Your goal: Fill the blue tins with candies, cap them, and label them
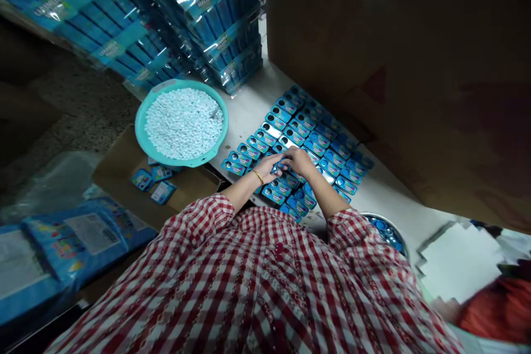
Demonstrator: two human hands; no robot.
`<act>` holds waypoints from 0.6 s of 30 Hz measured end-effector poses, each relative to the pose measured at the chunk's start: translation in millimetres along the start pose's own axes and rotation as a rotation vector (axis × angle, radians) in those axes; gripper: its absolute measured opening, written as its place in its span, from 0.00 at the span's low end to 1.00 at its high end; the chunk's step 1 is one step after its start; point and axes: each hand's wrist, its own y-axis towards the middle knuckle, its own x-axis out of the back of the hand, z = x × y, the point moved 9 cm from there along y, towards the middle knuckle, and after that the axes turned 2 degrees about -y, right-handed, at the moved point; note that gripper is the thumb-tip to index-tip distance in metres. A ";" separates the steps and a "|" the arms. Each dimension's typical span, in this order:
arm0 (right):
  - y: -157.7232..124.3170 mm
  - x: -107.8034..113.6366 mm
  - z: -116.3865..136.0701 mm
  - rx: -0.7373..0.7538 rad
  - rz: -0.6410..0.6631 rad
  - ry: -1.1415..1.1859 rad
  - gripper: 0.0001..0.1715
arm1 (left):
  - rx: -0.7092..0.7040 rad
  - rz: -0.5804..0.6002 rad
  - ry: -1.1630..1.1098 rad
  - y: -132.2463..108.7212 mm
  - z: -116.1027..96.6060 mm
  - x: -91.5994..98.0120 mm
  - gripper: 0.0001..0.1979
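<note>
Rows of small blue printed tins (274,194) lie flat on a white table, most showing a dark round spot at one end. Above them, my left hand (267,168) is cupped, palm partly up, around small shiny blue pieces (277,167). My right hand (299,161) meets it, fingers bent and pinched over the same pieces. Its fingertips are partly hidden, so what they grip is unclear. Both hands are close together over the middle of the rows.
A turquoise bowl (224,131) of white pellets stands left. Wrapped stacks of blue boxes (224,22) rise behind it. A large cardboard box (373,27) walls the right side. By my right elbow is a metal bowl (403,239) of blue pieces. An open carton (188,193) holds several blue packs.
</note>
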 end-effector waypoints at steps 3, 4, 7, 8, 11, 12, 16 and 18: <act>-7.7 -3.8 -0.3 -0.021 -0.011 0.093 0.06 | -0.003 0.009 0.028 -3.2 4.9 0.4 0.03; -10.6 1.3 -5.4 -0.040 -0.051 0.122 0.06 | 0.001 0.018 0.024 -4.2 5.3 2.2 0.04; -20.0 21.7 -39.9 -0.266 -0.172 0.057 0.09 | 0.018 0.036 -0.032 -7.4 2.9 10.7 0.05; -22.6 26.4 -52.0 -0.365 -0.181 -0.014 0.09 | 0.029 0.030 -0.059 -8.8 2.0 14.1 0.06; -19.0 24.1 -68.8 -0.516 -0.069 -0.218 0.14 | 0.056 -0.011 -0.144 -13.7 -0.1 21.7 0.08; -14.3 19.2 -68.7 -0.521 -0.014 -0.266 0.16 | 0.064 -0.013 -0.164 -15.2 -0.2 21.7 0.08; 5.3 3.0 -65.2 -0.541 0.119 -0.372 0.26 | 0.073 0.017 -0.210 -18.5 -2.1 15.7 0.07; 11.2 1.1 -66.7 -0.556 0.145 -0.397 0.28 | 0.073 0.038 -0.212 -18.8 -3.7 13.3 0.08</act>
